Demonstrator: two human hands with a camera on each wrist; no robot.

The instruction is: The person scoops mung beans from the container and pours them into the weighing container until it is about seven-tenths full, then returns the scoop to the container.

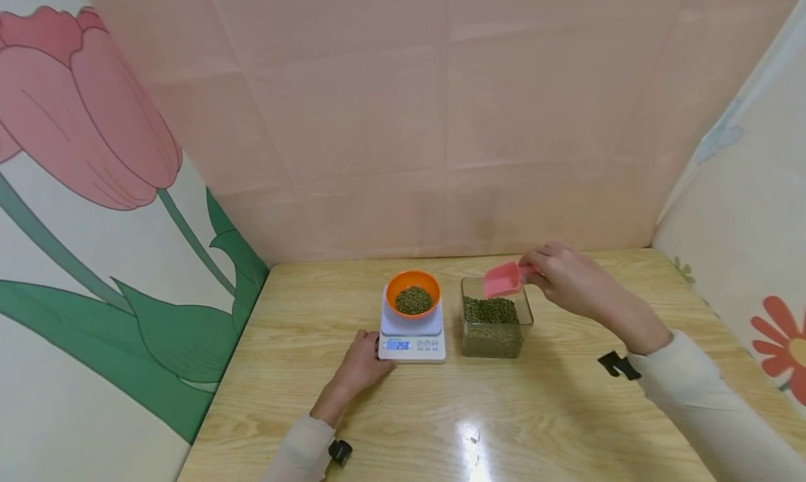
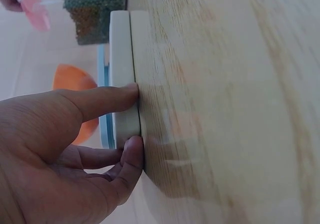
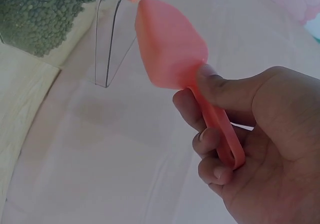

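My right hand (image 1: pixel 562 278) grips a pink scoop (image 1: pixel 502 280) by its handle, thumb on top and fingers curled beneath. The scoop is over the clear container (image 1: pixel 527 318), which holds green mung beans (image 1: pixel 490 310). In the right wrist view, the scoop (image 3: pixel 172 46) appears from its underside. My left hand (image 1: pixel 362 364) holds the front left corner of a white kitchen scale (image 1: pixel 431 355), with the thumb along its front edge and fingers at its side. On the scale sits an orange bowl (image 1: pixel 433 283) with mung beans (image 1: pixel 413 300) in its bottom. The lit display (image 1: pixel 399 345) shows digits like 258.
The container stands just right of the scale on a wood-grain table (image 1: pixel 302 293). A pink wall covering (image 1: pixel 378 153) rises behind the table's back edge. Flower-printed panels (image 1: pixel 69 118) stand at both sides.
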